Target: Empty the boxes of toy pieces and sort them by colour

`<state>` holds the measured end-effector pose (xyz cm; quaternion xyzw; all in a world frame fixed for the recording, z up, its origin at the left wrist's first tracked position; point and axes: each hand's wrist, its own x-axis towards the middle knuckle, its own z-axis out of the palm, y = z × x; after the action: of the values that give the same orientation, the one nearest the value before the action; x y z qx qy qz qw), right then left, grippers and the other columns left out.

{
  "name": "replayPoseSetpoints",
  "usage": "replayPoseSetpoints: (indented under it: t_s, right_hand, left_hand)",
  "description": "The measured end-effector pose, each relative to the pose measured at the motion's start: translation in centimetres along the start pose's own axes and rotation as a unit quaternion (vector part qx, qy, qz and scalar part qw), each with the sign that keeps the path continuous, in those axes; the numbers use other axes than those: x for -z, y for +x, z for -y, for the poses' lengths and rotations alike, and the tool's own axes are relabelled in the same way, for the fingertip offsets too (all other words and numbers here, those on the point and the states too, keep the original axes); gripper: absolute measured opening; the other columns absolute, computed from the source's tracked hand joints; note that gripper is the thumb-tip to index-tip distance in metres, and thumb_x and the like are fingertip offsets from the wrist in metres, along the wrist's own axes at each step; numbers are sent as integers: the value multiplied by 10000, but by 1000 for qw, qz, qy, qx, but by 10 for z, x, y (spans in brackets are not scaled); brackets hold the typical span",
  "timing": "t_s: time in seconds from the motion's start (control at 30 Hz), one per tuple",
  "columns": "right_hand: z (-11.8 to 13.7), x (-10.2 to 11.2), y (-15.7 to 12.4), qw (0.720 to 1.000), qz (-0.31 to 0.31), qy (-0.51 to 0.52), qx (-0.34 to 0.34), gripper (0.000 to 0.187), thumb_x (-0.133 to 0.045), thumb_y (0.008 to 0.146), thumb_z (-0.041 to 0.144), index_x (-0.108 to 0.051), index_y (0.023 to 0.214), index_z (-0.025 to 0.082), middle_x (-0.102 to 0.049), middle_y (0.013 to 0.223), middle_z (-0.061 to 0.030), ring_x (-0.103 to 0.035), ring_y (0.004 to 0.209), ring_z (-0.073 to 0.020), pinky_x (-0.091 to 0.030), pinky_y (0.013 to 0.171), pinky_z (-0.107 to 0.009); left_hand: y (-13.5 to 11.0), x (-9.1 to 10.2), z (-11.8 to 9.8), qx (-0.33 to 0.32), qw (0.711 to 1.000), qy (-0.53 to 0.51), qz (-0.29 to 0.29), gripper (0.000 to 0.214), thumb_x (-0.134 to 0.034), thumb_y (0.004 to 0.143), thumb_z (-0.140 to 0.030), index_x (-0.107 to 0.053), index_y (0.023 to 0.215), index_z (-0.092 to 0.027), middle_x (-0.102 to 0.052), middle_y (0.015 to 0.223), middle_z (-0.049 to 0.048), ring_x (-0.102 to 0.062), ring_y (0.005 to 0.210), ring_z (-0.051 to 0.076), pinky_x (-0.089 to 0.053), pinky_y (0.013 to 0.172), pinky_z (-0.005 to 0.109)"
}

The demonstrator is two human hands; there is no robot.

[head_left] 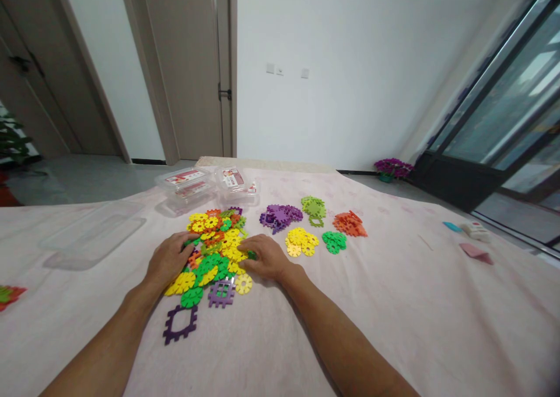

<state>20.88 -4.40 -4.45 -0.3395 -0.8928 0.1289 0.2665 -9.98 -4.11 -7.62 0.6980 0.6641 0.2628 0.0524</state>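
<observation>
A mixed heap of plastic interlocking pieces (214, 251) lies in front of me: yellow and green notched discs, orange pieces and purple square frames. My left hand (168, 260) rests against its left side, thumb and fingers apart over the pieces; some fingertips are hidden. At the right side, my right hand (266, 257) is curled with a green notched disc (252, 255) between thumb and fingers. Nearest me lie a dark purple square frame (166, 330), a lighter purple frame (214, 297) and a pale yellow disc (244, 284).
Sorted piles lie right of the heap: purple (282, 215), light green (313, 206), yellow (300, 241), green (335, 242) and orange (350, 224). Clear plastic boxes (186, 188) stand behind; a transparent tray (98, 228) sits left. Small items, including a pink cloth (476, 252), lie far right.
</observation>
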Motion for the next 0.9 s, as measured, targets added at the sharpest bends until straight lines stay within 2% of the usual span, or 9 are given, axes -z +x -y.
replayPoseSetpoints:
  t_s: [0.1, 0.27, 0.47, 0.6, 0.77, 0.9]
  right_hand:
    - [3, 2, -1, 1000, -15, 2, 8, 228, -620, 958, 351, -725, 1123, 235, -760, 1135, -49, -676, 1069, -212, -451, 976, -328]
    - [2, -1, -2, 998, -50, -28, -4, 236, -532, 1006, 333, -731, 1087, 235, -762, 1060, -68, -666, 1010, -218, -465, 931, -340]
    - [-8, 0, -2, 985, -140, 8, -100, 258, -482, 1005, 276, -725, 1079, 233, -754, 1061, -59, -671, 1005, -209, -499, 929, -324]
    - [-28, 25, -5, 968, -206, 8, -146, 269, -463, 992, 265, -722, 1054, 230, -756, 1056, -50, -680, 983, -201, -500, 912, -311]
    - [-52, 67, -18, 951, -203, -93, -214, 228, -524, 933, 233, -744, 872, 234, -757, 914, -36, -663, 872, -204, -482, 829, -306]
    - [-52, 78, -20, 933, -252, -147, -212, 197, -588, 901, 239, -728, 766, 207, -737, 893, -64, -638, 898, -215, -459, 873, -332]
  left_hand:
    - [0, 0, 1, -6, 1000, -5, -1, 438, -421, 914, -384, -719, 1187, -216, -663, 1349, 92, -587, 1262, 261, -415, 1106, 398]
    - [-1, 0, 0, -4, 1000, -4, -2, 427, -428, 913, -386, -716, 1186, -228, -658, 1358, 82, -581, 1270, 259, -417, 1103, 399]
    - [0, 1, 0, 1, 1000, -3, 5, 433, -428, 911, -387, -712, 1197, -230, -655, 1365, 82, -585, 1267, 256, -421, 1100, 396]
    - [0, 0, 1, 4, 1000, -3, 3, 435, -423, 913, -399, -716, 1188, -234, -660, 1359, 82, -587, 1263, 258, -422, 1099, 400]
    - [0, 0, 0, 1, 1000, -6, -2, 440, -427, 905, -397, -722, 1186, -230, -668, 1351, 80, -592, 1261, 260, -428, 1095, 394]
    - [0, 1, -1, 2, 1000, -3, -7, 432, -435, 899, -393, -734, 1169, -236, -677, 1336, 74, -602, 1252, 261, -435, 1085, 382]
